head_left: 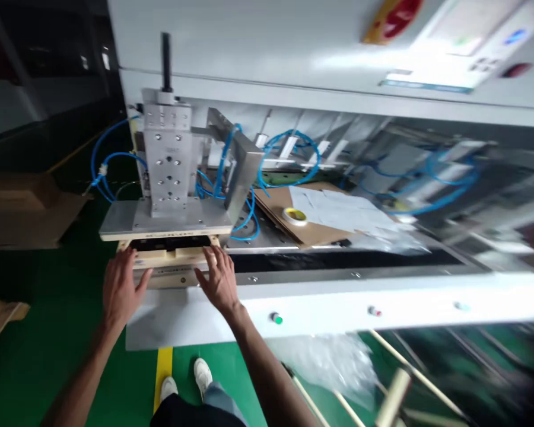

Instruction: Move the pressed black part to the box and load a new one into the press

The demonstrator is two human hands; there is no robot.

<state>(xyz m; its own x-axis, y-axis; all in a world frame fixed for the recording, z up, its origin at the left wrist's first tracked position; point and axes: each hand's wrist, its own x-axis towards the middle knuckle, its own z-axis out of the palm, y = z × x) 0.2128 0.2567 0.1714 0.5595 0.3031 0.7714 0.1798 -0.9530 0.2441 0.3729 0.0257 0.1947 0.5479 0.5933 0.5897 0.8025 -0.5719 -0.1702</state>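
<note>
A pale cream fixture block (169, 256) with a dark slot sits under the metal plate (160, 220) of a press unit at the left end of a white machine. My left hand (121, 283) rests at the block's left end, fingers spread. My right hand (218, 277) lies with stretched fingers against the block's right end. Neither hand grips anything I can make out. A grey metal column (167, 155) with a black rod rises above the plate.
Blue air hoses (244, 178) loop behind the press. Cardboard (293, 228), white sheets and a yellow tape roll (295, 215) lie on the machine bed beside a black belt (338, 260). Buttons (276, 318) sit on the white front panel. Clear plastic film (329, 362) hangs below; green floor, cardboard stacks left.
</note>
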